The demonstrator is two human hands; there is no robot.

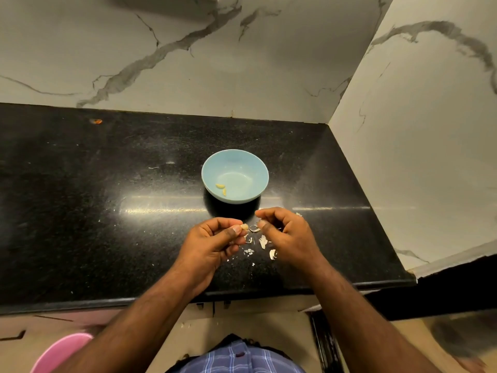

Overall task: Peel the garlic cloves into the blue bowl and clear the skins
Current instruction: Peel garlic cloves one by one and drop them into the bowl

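The left hand [212,243] pinches a garlic clove [244,226] between thumb and fingertips, its long axis running left-right, tip toward the right hand [285,232], which pinches a skin [254,229], near the blue bowl [235,175].

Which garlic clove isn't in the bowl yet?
The garlic clove pinched in the left hand, just below the blue bowl. The two peeled cloves already lie inside the bowl near its left wall.
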